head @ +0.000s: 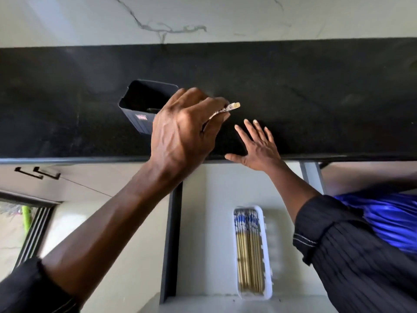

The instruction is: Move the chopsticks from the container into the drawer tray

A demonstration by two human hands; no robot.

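We see our left hand [180,129] in the middle of the frame, fingers curled tight around a chopstick [232,107] whose pale blunt end sticks out to the right past the knuckles. How many sticks are in that grip we cannot tell; only this 1 end shows clearly. The hand hangs just to the right of the dark container [144,105], which stands on the black countertop [316,86] left of centre, and covers the container's right edge. The container's mouth faces us, and its inside is too dark for us to say what it holds.

Our right hand [257,147] lies right of centre with fingers spread apart and flat, the palm down on the front edge of the countertop, gripping nothing. Its forearm runs down toward the lower right of the frame into a dark ribbed sleeve [352,245], beside blue shiny cloth [388,220] at the right edge.

Below the counter, in the lower middle of the frame, the open drawer [203,233] shows a pale floor. In it sits a white tray [268,256], long and narrow, with a bundle of chopsticks [248,251] lying lengthwise along its left side, blue-patterned ends toward the counter. The tray's right side looks blurred.

At the left, 2 dark handles [37,172] show on the cabinet fronts beneath the counter edge.
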